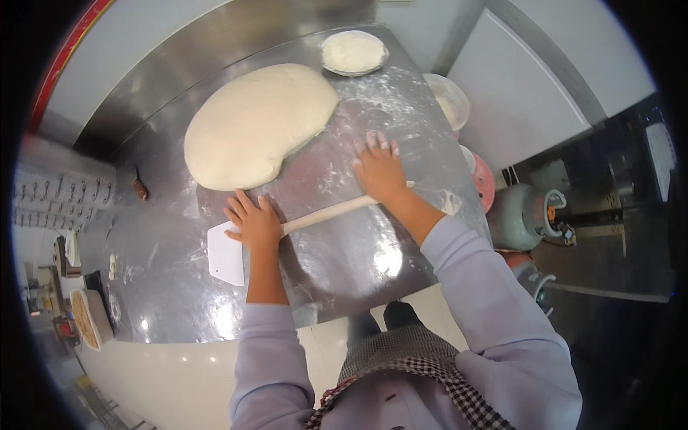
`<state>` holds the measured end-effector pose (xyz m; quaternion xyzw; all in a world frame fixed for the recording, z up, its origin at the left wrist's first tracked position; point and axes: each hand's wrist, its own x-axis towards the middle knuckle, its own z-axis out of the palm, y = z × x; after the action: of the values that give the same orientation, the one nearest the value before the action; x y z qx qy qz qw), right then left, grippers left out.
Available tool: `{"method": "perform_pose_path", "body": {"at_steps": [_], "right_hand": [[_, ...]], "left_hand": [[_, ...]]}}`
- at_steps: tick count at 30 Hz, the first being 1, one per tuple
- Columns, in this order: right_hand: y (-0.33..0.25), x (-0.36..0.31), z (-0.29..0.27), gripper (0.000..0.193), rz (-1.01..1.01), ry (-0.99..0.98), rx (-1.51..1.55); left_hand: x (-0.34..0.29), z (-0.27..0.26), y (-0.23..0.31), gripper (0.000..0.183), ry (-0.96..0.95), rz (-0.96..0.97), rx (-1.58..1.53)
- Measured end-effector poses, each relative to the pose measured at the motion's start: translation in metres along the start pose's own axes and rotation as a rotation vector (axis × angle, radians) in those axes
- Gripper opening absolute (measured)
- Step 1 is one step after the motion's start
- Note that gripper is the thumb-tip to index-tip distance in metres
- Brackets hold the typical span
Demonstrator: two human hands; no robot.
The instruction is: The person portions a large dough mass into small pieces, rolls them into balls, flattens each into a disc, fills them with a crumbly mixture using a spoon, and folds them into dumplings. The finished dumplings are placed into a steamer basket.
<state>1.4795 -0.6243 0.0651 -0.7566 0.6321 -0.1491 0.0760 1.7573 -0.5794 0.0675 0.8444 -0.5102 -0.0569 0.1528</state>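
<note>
A large smooth mass of pale dough (pixel 258 129) lies on the floured steel table (pixel 337 265). My left hand (pixel 256 221) is open, palm down, its spread fingers by the dough's near edge. Partly under that hand's edge lies a white dough scraper (pixel 227 256). A long, thin pale roll (pixel 330 213), apparently a dough rope, runs from beside my left hand to beneath my right wrist. My right hand (pixel 380 168), floury at the fingertips, is open with fingers apart over the table, right of the large dough. Whether either palm presses down, I cannot tell.
A bowl of flour (pixel 353 53) stands at the far edge. A small brown-handled tool (pixel 140 188) and small dough bits (pixel 112 266) lie at the left. Grey gas cylinder (pixel 517 216) and pink tub (pixel 484 184) stand beyond the right edge; a filled container (pixel 91 319) is lower left.
</note>
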Motion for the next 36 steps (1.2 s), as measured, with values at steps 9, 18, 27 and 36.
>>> {"method": "perform_pose_path", "body": {"at_steps": [9,18,27,36], "right_hand": [[0.008,-0.178,-0.057,0.058,0.139,0.114,0.205],[0.051,-0.141,-0.086,0.061,0.111,0.403,0.319],[0.035,-0.145,-0.068,0.063,-0.565,0.011,0.197],[-0.006,-0.012,0.006,0.072,-0.189,-0.099,0.069]], "left_hand": [[-0.133,-0.119,-0.062,0.031,-0.653,-0.094,-0.500],[-0.109,-0.121,0.081,0.064,-0.447,0.528,-0.631],[-0.187,-0.042,0.066,0.064,-0.476,0.444,0.105],[-0.091,0.032,0.094,0.071,-0.063,-0.106,0.184]]}}
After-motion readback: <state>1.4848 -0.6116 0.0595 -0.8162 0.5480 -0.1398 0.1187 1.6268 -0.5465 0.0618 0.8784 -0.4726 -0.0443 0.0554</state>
